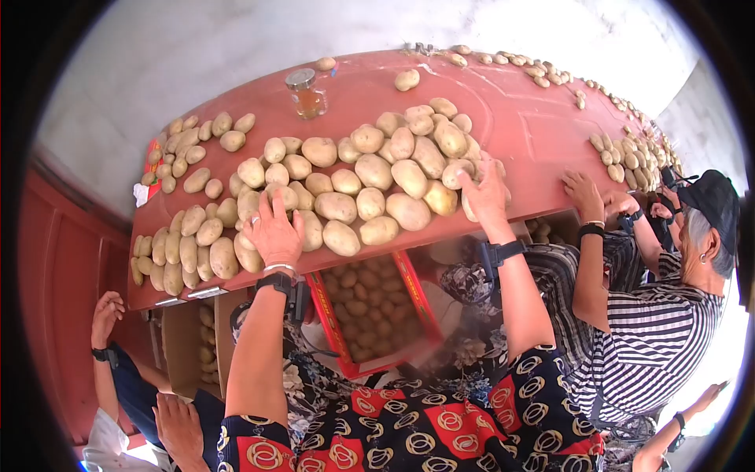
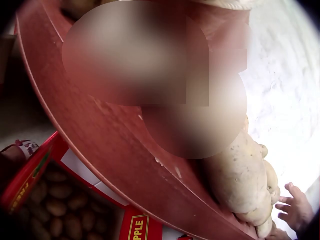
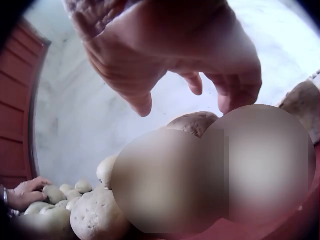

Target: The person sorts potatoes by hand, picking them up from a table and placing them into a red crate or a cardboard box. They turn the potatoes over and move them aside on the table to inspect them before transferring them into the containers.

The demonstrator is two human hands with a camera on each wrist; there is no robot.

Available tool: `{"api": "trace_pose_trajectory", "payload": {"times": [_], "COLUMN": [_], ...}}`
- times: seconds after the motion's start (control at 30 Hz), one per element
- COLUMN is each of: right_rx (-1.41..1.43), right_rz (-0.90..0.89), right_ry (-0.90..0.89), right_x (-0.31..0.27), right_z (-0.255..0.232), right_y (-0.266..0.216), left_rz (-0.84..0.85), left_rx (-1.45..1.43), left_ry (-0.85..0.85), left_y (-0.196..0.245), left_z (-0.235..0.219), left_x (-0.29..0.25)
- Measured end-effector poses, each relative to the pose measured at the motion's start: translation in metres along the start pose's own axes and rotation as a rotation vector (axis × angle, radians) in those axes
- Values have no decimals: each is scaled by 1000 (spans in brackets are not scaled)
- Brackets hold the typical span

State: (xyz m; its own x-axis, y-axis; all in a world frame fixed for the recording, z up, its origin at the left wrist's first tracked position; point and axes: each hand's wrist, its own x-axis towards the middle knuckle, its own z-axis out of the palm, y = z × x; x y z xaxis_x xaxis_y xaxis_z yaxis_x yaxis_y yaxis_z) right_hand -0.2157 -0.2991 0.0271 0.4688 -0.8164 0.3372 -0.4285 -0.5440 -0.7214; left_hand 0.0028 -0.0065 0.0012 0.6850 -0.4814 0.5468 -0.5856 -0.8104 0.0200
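My left hand (image 1: 275, 234) rests with fingers spread on the front left of a wide pile of potatoes (image 1: 409, 212) on a red table. At the pile's right end, my right hand (image 1: 485, 197) reaches over the potatoes, thumb and fingers apart. Seen from the right wrist, that hand (image 3: 175, 55) arches above a brown potato (image 3: 192, 122), with a gap between thumb and fingers; the left hand (image 3: 25, 195) touches smaller potatoes at lower left. Large blurred patches hide part of both wrist views. The left wrist view shows the right hand (image 2: 297, 207) beyond a potato (image 2: 237, 180).
Under the table edge stands a red box of potatoes (image 1: 409, 283), with a cardboard box (image 1: 181, 346) to its left. A lidded glass jar (image 1: 305, 94) stands behind the pile. At right, a person in stripes (image 1: 661, 338) works by another potato pile (image 1: 637, 157).
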Motion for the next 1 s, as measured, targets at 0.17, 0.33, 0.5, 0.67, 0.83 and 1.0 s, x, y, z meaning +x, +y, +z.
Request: {"api": "trace_pose_trajectory", "payload": {"times": [0.17,0.33,0.5,0.67,0.83,1.0], "right_rx": [-357,-306,124,432,726,632], "right_rz": [60,115,-58,-48,32,41], "right_ry": [-148,-142,-105,-118,-264,-372], "right_x": [-1,7,4,6,8,9], "right_z": [14,22,18,16,11,31], "right_y": [-29,-12,18,-13,-74,-90], "left_rz": [-10,-6,-34,-21,-15,-45], "left_rx": [-1,-25,-52,-62,-59,-93], "left_ry": [-38,-1,-24,-20,-14,-33], "left_y": [1,0,1,1,0,2], "left_z": [1,2,-5,-3,3,-1], "left_x": [-3,0,-5,-6,0,0]}}
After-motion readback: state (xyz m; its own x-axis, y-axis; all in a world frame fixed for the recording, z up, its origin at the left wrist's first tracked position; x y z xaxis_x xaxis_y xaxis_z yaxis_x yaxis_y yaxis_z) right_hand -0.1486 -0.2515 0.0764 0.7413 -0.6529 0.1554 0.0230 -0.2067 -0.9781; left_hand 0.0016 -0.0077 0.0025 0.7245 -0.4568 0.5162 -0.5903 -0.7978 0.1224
